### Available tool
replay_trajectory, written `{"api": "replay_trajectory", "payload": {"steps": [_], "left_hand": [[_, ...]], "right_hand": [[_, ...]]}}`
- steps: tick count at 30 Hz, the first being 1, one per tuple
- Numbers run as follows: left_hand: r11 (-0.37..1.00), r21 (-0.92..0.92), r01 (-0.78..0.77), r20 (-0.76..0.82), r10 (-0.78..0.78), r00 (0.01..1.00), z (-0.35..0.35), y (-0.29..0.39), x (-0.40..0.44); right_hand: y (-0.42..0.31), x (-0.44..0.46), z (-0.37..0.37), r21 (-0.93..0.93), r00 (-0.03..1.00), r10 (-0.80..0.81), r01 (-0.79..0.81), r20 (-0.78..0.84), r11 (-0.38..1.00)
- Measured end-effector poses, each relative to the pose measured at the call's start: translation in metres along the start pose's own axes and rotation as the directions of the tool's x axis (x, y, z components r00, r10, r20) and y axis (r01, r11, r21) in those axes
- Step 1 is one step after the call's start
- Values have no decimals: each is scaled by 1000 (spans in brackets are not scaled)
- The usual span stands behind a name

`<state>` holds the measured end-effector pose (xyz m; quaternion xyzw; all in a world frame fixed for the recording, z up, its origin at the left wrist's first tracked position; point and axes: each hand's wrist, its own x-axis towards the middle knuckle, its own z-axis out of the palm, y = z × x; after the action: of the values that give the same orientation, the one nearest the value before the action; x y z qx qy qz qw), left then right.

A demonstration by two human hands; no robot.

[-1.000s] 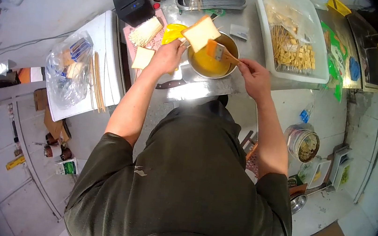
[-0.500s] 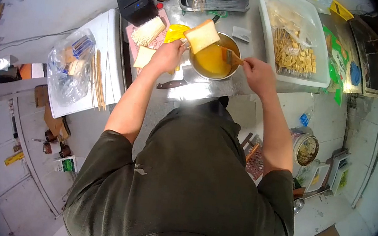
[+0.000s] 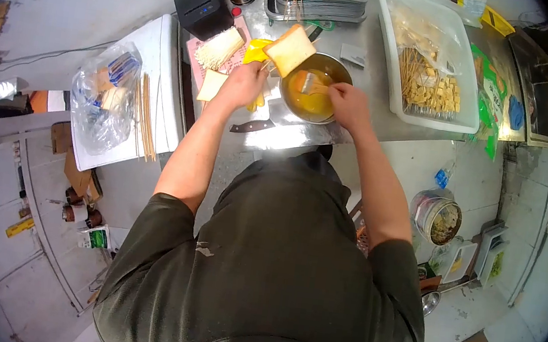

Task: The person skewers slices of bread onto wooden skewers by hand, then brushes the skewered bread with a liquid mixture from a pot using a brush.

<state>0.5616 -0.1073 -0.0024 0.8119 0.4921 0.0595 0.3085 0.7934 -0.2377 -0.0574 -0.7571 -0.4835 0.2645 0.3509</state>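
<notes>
My left hand (image 3: 243,84) is closed around the thin sticks of a skewered bread slice (image 3: 290,50), which it holds up at the rim of a metal pot (image 3: 346,77). Yellow liquid (image 3: 317,106) lies in the pot. Between the fingers of my right hand (image 3: 352,107) is the handle of a basting brush (image 3: 310,84), its bristles over or in the liquid; which, I cannot tell. Another bread slice (image 3: 212,85) lies left of my left hand, and a yellow bag (image 3: 256,51) is just behind it. A knife (image 3: 252,126) rests at the counter's front edge.
Stacked metal trays (image 3: 317,11) stand at the back, with a skewered slice on top. To the right, a white bin (image 3: 401,111) holds many skewers. Enoki mushrooms (image 3: 220,48) lie on a pink board by a black box (image 3: 203,8). Loose sticks (image 3: 146,118) lie left.
My right hand has moved left with the brush, from the pot's right side toward its middle. The bread slice in my left hand stays nearly in place.
</notes>
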Motion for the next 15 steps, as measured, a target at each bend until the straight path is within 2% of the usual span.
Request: {"api": "replay_trajectory", "payload": {"steps": [1,3,4,7,10,15], "left_hand": [[1000,-5,-4,6,4,1000,0,0,0],[1000,-14,-19,32,19,999,5,3,0],[1000,-13,-16,34,17,999,7,6,1],[1000,-7,-20,49,21,999,15,15,0],[999,-6,-44,65,45,997,22,25,-1],[995,28,-98,84,95,992,32,40,-7]], "right_hand": [[1,-11,-8,114,997,46,-38,-68,993],[2,-34,-17,446,968,247,-203,-42,871],[2,-40,-22,593,941,338,-265,-12,760],[-10,-54,-26,865,901,429,-269,69,424],[-26,-56,-16,914,874,483,-234,49,331],[-32,-53,9,962,888,460,-145,24,229]]}}
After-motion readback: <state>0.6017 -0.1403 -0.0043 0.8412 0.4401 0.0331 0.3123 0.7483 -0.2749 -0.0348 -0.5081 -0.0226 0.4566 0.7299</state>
